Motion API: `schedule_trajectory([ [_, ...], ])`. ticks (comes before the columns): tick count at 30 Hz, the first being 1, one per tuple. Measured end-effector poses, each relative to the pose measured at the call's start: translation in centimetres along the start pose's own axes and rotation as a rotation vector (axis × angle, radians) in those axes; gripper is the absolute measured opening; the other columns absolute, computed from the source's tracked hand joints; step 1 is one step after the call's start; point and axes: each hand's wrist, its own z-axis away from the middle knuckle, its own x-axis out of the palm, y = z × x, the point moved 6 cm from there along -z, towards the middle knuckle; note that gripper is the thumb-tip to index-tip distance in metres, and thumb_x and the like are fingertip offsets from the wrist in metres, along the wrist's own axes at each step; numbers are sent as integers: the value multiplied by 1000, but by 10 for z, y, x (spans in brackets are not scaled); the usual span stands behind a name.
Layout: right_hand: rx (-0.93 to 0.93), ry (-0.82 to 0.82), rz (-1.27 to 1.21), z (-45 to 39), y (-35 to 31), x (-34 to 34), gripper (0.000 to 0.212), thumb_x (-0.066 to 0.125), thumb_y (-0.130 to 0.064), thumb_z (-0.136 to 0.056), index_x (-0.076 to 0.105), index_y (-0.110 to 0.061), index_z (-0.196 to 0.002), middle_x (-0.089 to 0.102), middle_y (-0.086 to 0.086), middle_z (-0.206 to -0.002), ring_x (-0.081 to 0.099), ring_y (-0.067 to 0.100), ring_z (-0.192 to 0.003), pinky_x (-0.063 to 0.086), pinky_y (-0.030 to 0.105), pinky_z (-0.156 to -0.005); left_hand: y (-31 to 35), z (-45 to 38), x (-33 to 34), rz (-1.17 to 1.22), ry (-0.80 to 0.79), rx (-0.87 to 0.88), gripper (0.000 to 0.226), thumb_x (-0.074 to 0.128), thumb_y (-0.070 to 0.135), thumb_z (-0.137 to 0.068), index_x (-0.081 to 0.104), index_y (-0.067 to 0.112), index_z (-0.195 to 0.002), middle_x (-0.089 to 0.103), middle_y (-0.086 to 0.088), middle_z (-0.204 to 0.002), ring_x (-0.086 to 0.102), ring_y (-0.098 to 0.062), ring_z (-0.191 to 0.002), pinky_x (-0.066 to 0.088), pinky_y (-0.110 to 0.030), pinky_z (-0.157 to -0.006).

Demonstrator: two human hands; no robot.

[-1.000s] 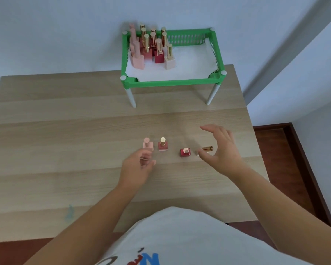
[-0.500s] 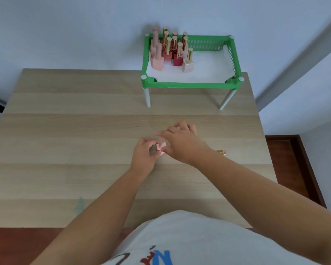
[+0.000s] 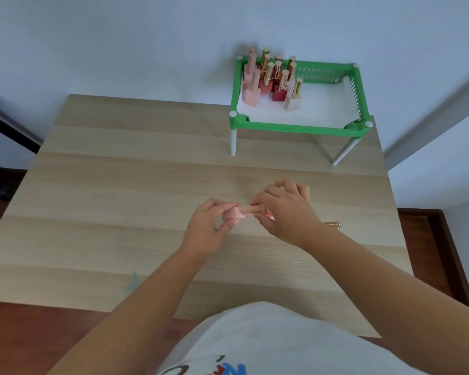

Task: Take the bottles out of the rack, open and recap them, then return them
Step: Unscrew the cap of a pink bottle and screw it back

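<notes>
A small pink bottle lies sideways between my hands above the table's middle. My left hand grips its square body. My right hand pinches its long pink cap. A gold cap lies on the table just right of my right wrist. The other bottles that stood on the table are hidden behind my right hand. The green rack stands at the table's far right, with several pink, red and gold-capped bottles clustered in its left rear corner.
The wooden table ends close to the rack's right legs. A wall runs behind it. Dark red floor shows at the right and bottom left. A small teal mark is on the near table surface.
My left hand picked the pink bottle up off the table and tipped it sideways. My right hand came left over the other bottles and took hold of its cap. The camera view shifted left.
</notes>
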Motion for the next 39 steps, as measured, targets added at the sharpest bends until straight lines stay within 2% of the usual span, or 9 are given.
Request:
schedule_trajectory([
  [5, -18, 97, -75, 4, 4, -13, 20, 66, -25, -84, 70, -26, -104, 64, -7, -104, 48, 26, -108, 26, 32, -84, 19, 1, -6, 24, -12, 63, 33, 71, 15, -85, 67, 17, -117, 54, 7, -94, 53, 2, -90, 36, -4, -83],
  [8, -42, 112, -287, 6, 5, -20, 24, 72, -6, -79, 72, -11, -103, 62, 7, -98, 57, 27, -93, 44, 30, -81, 28, 1, -9, 15, -18, 98, 34, 71, 19, -85, 66, 21, -119, 50, 14, -91, 51, 3, -86, 36, -4, -77],
  [11, -74, 162, -362, 11, 3, -33, 24, 73, 0, -76, 71, -9, -98, 63, 5, -94, 59, 19, -83, 50, 29, -76, 35, -1, -13, 10, -23, 133, 35, 71, 20, -86, 65, 22, -120, 50, 13, -90, 51, 2, -86, 36, -5, -77],
  [22, 37, 151, -490, 11, 5, -36, 20, 60, -26, -89, 65, -19, -108, 53, -14, -81, 51, -5, -70, 39, 6, -64, 45, -4, -27, -64, 17, 180, 37, 71, 20, -85, 64, 24, -121, 51, 11, -93, 53, -3, -88, 38, -7, -79],
  [25, 57, 118, -540, 11, 8, -32, 30, 62, -35, -86, 59, -28, -115, 52, -19, -88, 51, -8, -80, 41, 6, -67, 43, -5, -26, -57, 21, 164, 36, 71, 19, -85, 65, 23, -120, 53, 10, -94, 53, -2, -89, 38, -7, -79],
  [28, 63, 91, -645, 11, 12, -30, 41, 75, -24, -78, 59, -28, -116, 53, -12, -104, 54, -1, -92, 46, 11, -84, 42, -6, -24, -44, 12, 162, 35, 71, 18, -85, 65, 22, -120, 54, 10, -94, 52, 1, -90, 36, -5, -79],
  [30, 70, 101, -656, 10, 12, -29, 34, 74, -12, -78, 63, -23, -108, 57, -6, -101, 58, 5, -89, 50, 18, -84, 42, -6, -23, -54, 7, 172, 35, 71, 18, -85, 65, 21, -120, 54, 10, -95, 51, 1, -90, 36, -5, -79],
  [35, 128, 149, -665, 9, 13, -27, 14, 69, -17, -83, 66, -19, -96, 65, -7, -85, 60, 4, -77, 52, 18, -72, 43, -10, -24, -60, 13, 174, 35, 71, 17, -85, 66, 20, -119, 54, 9, -94, 53, -3, -88, 38, -8, -80],
  [39, 207, 141, -685, 9, 19, -25, 16, 64, -33, -85, 65, -22, -97, 63, -11, -75, 57, -6, -59, 43, 7, -47, 44, -10, -23, -50, 5, 173, 35, 71, 18, -85, 66, 21, -119, 54, 10, -95, 53, -4, -89, 38, -8, -80],
])
